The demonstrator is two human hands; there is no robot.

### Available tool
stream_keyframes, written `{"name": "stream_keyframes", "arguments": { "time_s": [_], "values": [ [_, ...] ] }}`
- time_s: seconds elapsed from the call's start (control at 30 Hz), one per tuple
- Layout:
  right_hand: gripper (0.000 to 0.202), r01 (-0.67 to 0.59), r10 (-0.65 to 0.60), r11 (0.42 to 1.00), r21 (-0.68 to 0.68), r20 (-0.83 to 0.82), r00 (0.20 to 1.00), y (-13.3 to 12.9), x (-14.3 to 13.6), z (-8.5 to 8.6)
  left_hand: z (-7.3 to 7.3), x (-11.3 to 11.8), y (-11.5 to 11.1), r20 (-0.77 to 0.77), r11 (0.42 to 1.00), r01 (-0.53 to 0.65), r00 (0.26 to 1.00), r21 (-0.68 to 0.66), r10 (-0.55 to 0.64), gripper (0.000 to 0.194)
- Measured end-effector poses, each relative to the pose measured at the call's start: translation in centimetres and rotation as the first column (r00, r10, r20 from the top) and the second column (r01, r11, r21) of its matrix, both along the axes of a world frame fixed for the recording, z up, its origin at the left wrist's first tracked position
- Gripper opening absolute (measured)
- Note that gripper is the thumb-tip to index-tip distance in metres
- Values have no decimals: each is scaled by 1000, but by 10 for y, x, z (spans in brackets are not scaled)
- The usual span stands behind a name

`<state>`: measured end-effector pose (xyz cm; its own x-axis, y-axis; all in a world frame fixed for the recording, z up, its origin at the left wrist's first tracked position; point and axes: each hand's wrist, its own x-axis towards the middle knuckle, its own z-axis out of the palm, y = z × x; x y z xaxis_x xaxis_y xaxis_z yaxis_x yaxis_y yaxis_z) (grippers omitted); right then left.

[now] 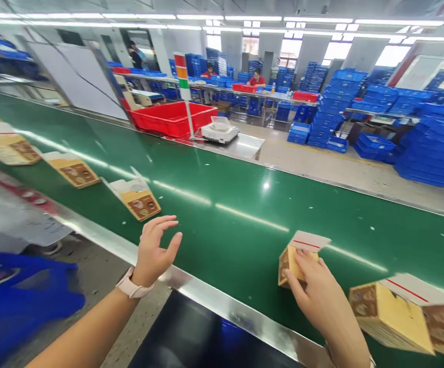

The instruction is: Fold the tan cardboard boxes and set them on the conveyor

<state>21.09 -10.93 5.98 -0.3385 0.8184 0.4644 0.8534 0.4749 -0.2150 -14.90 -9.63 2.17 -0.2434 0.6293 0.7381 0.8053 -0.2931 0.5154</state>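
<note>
The right hand (pixel 317 291) rested on a small yellow-brown carton (pixel 288 263) that stood on the green conveyor belt (pixel 225 204), near the belt's shiny metal edge (pixel 191 286) on the person's side. The fingers lay spread over the carton's top and near side, clasping it loosely rather than lifting it; its base appeared to be on the belt. The carton was a short box, its long axis lying roughly across the belt, away from the person, with its open white flap (pixel 309 240) tilted up and pointing to the far side. A thin red line crossed that flap. The face turned toward the left showed a brown printed panel on a tan ground; finer print was too blurred to read. The left hand (pixel 155 250) hovered open above the metal edge, fingers spread and slightly curled, grasping nothing, with a pale wristband (pixel 132 287) on the wrist. Just to the right of the held carton, two larger-looking cartons of the same kind (pixel 394 317) lay on the belt, flaps up, blurred. Further left along the belt, three more cartons (pixel 137 199) lay in a line, well apart from each other, flaps open. Beyond the belt stood a red bin (pixel 173 118), a white scale (pixel 220 132) and stacks of blue crates (pixel 428 143).
</note>
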Motion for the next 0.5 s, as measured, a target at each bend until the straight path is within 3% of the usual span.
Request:
{"name": "stream_keyframes", "arguments": {
  "time_s": [0.13, 0.23, 0.3, 0.37, 0.5],
  "values": [
    [50, 69, -90, 991, 118, 184, 979, 10, 3, -28, -7, -52, 14, 146, 961, -275, 951, 2, 272, 37],
    [57, 78, -108, 986, 145, 209, 972, 19, 6, -36, -10, -89, 36, 343, 895, -440, 831, -73, 437, 66],
    [57, 93, -123, 983, 157, 190, 974, 25, 9, -37, -11, -107, 53, 469, 902, -402, 773, -159, 427, 79],
    [53, 117, -142, 982, 147, 167, 976, 30, 11, -38, -11, -117, 69, 573, 943, -249, 749, -221, 332, 82],
    [46, 168, -186, 979, 118, 171, 967, 29, 11, -34, -12, -105, 89, 660, 966, 8, 731, -260, 172, 72]
  ]
}}
